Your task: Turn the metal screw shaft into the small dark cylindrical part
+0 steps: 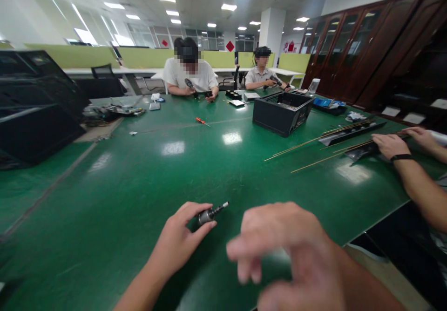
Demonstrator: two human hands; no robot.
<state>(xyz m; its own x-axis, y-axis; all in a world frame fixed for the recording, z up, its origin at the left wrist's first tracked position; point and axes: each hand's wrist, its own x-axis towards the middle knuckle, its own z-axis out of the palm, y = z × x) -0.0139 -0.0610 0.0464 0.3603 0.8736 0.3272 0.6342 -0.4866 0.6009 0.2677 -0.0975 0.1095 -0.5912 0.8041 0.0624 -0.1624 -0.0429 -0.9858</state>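
Note:
My left hand point(186, 236) is closed around a small dark cylindrical tool point(206, 215) with a thin shaft and a pale tip pointing up and to the right. The tool is low over the green table point(139, 176). Close to the camera, my right hand point(289, 250) is raised to the right of the tool, slightly blurred. Its fingers are curled with a gap between them and the thumb, and nothing shows in that gap. It does not touch the tool.
An orange screwdriver point(200, 121) lies mid-table, left of an open black case point(279, 115). Thin rods point(314, 138) lie at the right, near another person's hands point(391, 145). Black equipment point(35, 111) stands at the left. Two people sit across the table.

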